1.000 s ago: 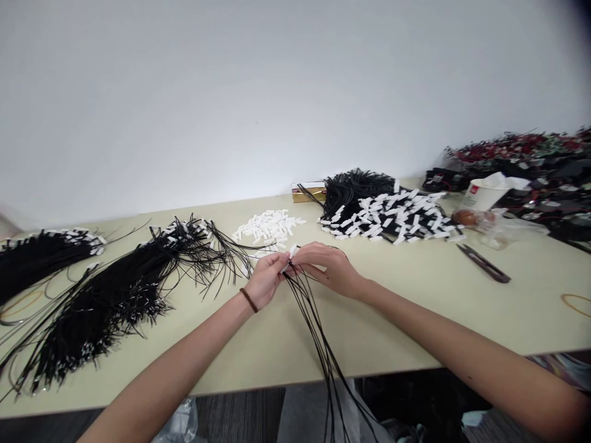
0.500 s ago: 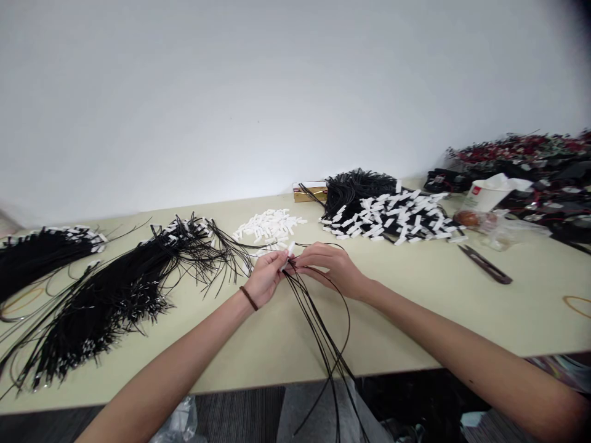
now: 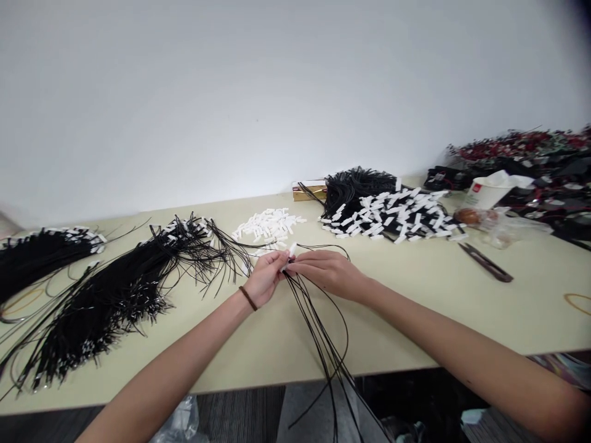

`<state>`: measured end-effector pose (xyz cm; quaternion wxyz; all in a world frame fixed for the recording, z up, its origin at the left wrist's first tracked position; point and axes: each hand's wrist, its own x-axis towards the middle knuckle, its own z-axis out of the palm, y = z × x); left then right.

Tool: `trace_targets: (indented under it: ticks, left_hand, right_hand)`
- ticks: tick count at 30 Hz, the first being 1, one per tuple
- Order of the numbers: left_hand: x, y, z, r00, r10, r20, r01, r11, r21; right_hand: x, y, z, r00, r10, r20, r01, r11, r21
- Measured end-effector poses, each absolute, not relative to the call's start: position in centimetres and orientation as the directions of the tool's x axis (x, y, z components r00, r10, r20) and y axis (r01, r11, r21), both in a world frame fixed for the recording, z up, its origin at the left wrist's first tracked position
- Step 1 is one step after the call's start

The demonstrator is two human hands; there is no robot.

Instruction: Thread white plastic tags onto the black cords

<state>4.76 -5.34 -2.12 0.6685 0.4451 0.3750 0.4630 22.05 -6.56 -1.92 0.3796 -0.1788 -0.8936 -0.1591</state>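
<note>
Over the middle of the worktop (image 3: 258, 354), my left fingers (image 3: 278, 259) pinch a white connector (image 3: 292, 248); my right fingers (image 3: 308, 266) meet it, perhaps gripping a wire, I cannot tell. Black wires (image 3: 323, 351) trail toward five o'clock. I'd expect the connector light and stiff, best held by its sides; the wires springy, best guided near their ends.

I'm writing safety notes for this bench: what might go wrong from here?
The black cords hanging over the edge of the table might tangle or snag, since one loops out sideways. The small white piece pinched in the left hand could slip. Loose strands lying near that hand may catch on it.
</note>
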Motion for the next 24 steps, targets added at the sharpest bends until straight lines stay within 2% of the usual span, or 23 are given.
trace_targets:
  ticks: [5,11,14,19,24]
  left_hand:
    - [4.8,-5.5,-2.2,0.314,0.947,-0.068,-0.266,0.157,0.951]
    - [4.9,-5.6,-2.2,0.331,0.941,-0.066,-0.273,0.163,0.948]
    - [4.9,-5.5,-2.2,0.338,0.940,-0.049,-0.283,0.151,0.947]
    - [4.8,-5.5,-2.1,0.340,0.941,-0.005,-0.274,0.104,0.956]
    - [4.6,-5.5,-2.0,0.311,0.950,-0.018,-0.244,0.098,0.965]
  right_hand:
    - [22.2,-6.8,-1.3,-0.708,0.072,0.703,0.370,0.886,0.281]
    - [22.3,-6.8,-1.3,-0.723,0.049,0.689,0.356,0.882,0.310]
    - [22.1,-6.7,-1.7,-0.675,0.083,0.733,0.369,0.898,0.238]
    - [21.5,-6.6,-2.3,-0.564,0.198,0.801,0.376,0.926,0.036]
    - [21.4,-6.9,-1.9,-0.435,0.265,0.860,0.346,0.931,-0.112]
